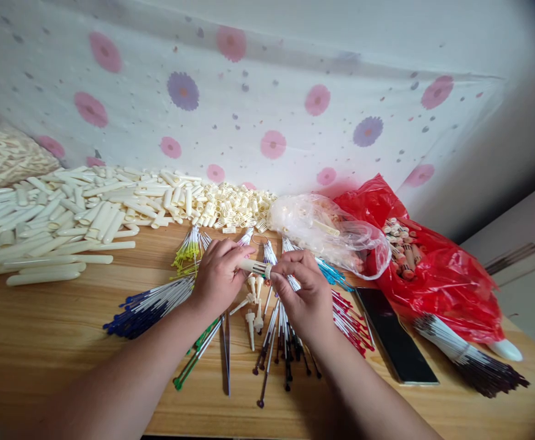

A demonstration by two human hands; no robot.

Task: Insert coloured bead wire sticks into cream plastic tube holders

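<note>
Above the middle of the table, my left hand (219, 275) is closed round one end of a cream pen barrel (255, 267) with dark slots near its right end. At that slotted end, the thumb and fingers of my right hand (302, 292) pinch the barrel. Several small cream stepped plastic pieces (250, 327) lie below it on the table. Bundles of thin white pen refills with coloured ends fan out around my hands: blue (154, 305) and yellow ones on the left, black ones (285, 342) in the middle, red ones (352, 321) on the right.
Long cream pen tubes (60, 214) are heaped at the back left, with short slotted cream pieces (233, 208) beside them. A clear plastic bag (326, 229) and a red plastic bag (450, 293) holding parts stand at the right. A black phone (395, 336) and tweezers (225, 354) lie nearer.
</note>
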